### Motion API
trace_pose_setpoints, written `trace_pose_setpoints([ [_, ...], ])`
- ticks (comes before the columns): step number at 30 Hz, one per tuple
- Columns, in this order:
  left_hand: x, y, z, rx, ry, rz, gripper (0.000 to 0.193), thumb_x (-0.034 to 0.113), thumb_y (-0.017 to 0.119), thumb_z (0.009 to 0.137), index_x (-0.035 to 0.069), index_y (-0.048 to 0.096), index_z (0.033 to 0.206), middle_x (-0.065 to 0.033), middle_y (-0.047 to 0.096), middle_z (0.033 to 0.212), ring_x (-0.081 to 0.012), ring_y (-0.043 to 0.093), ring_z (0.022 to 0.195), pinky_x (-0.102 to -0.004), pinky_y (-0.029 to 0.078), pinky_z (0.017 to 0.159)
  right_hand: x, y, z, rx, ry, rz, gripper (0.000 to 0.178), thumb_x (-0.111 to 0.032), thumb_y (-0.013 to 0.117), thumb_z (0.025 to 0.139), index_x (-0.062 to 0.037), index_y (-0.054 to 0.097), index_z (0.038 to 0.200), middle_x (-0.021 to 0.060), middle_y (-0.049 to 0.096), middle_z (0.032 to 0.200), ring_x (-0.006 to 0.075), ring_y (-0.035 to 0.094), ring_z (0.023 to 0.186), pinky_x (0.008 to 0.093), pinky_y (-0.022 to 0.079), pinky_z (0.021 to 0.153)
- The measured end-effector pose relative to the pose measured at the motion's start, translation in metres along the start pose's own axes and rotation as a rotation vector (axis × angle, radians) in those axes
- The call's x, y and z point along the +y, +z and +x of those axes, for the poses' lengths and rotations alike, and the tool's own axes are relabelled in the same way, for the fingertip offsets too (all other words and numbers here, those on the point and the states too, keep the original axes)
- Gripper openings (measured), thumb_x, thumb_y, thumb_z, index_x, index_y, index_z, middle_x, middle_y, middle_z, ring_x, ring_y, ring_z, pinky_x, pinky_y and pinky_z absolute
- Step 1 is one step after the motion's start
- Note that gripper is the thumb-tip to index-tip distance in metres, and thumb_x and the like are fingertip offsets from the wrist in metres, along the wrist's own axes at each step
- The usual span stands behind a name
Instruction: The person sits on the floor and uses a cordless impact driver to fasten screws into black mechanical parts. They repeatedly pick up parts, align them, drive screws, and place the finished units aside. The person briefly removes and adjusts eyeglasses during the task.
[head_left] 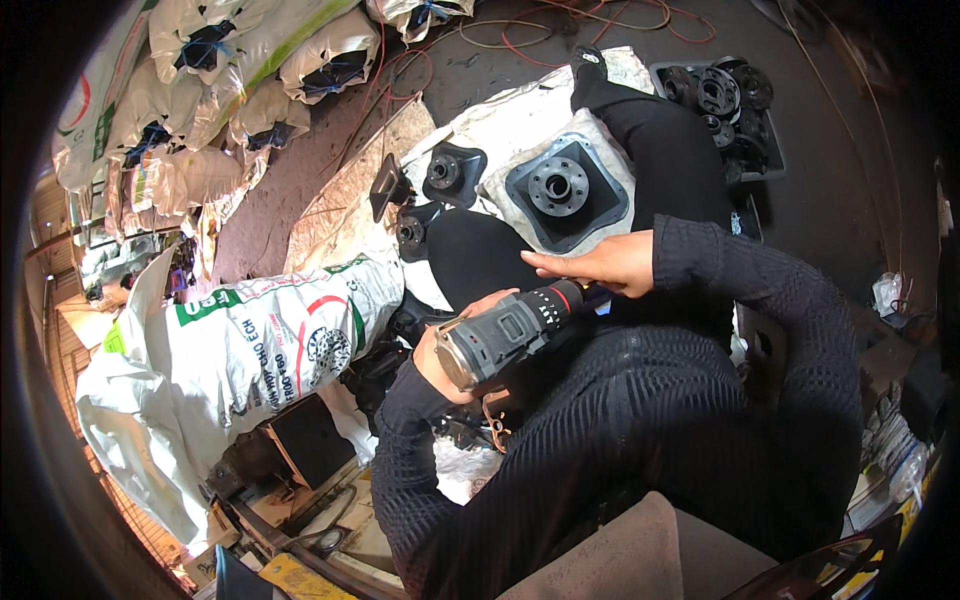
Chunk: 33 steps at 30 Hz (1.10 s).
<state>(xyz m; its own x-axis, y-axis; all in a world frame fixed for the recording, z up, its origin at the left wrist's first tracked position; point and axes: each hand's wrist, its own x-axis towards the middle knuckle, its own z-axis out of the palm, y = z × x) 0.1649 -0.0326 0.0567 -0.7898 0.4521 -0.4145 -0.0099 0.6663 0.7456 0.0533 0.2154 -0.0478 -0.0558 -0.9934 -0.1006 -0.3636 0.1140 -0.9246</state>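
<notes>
In my left hand [440, 362] is a grey and black cordless drill [500, 338], held across my lap with its front end pointing right. My right hand [612, 264] is at the drill's front end, its thumb stretched out to the left and its other fingers curled under. What those fingers grip is hidden. Just beyond the hands, between my legs, a dark square-flanged part [530, 212] with a round hub full of holes rests on a white sack [610, 150]. Similar smaller parts [455, 172] stand left of it.
A grey crate [772, 150] of round black hubs stands beyond my right leg. At my left lies a large white printed sack [270, 340]. Stuffed white bags [190, 110] are piled at the far left. Red hoses [510, 40] run over the floor at the far side.
</notes>
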Motion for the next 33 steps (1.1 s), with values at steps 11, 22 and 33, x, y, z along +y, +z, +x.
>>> trace_pose_setpoints([
  [11, -0.026, 0.004, 0.008, 0.293, 0.132, 0.303, 0.056, 0.013, 0.070, 0.071, 0.005, 0.051, 0.122, -0.0123, 0.058, 0.115, -0.0273, 0.058, 0.104, -0.0355, 0.046, 0.090, 0.054, -0.006, -0.012, 0.745, -0.097, 0.452, 0.089, -0.008, 0.069, 0.075, -0.0041, 0.013, 0.144, 0.0234, 0.029, 0.142, 0.0282, 0.039, 0.126, 0.0351, 0.035, 0.102],
  [22, -0.066, -0.002, 0.056, 0.329, -0.199, 0.110, 0.057, 0.025, 0.075, 0.071, 0.005, 0.053, 0.120, -0.0146, 0.063, 0.107, -0.0281, 0.063, 0.097, -0.0346, 0.049, 0.082, 0.159, 0.042, 0.063, 1.484, 0.571, 1.152, 0.046, -0.026, 0.070, 0.080, 0.0037, 0.054, 0.112, 0.0139, 0.062, 0.104, 0.0164, 0.059, 0.094, 0.0263, 0.045, 0.085],
  [33, -0.053, -0.007, 0.081, 0.244, -0.298, 0.083, 0.054, 0.022, 0.074, 0.073, 0.005, 0.053, 0.120, -0.0133, 0.063, 0.108, -0.0259, 0.062, 0.098, -0.0331, 0.048, 0.083, 0.146, 0.040, 0.062, 1.346, 0.568, 1.147, 0.025, -0.025, 0.060, 0.088, -0.0043, 0.059, 0.102, 0.0000, 0.060, 0.082, 0.0079, 0.056, 0.069, 0.0225, 0.046, 0.054],
])
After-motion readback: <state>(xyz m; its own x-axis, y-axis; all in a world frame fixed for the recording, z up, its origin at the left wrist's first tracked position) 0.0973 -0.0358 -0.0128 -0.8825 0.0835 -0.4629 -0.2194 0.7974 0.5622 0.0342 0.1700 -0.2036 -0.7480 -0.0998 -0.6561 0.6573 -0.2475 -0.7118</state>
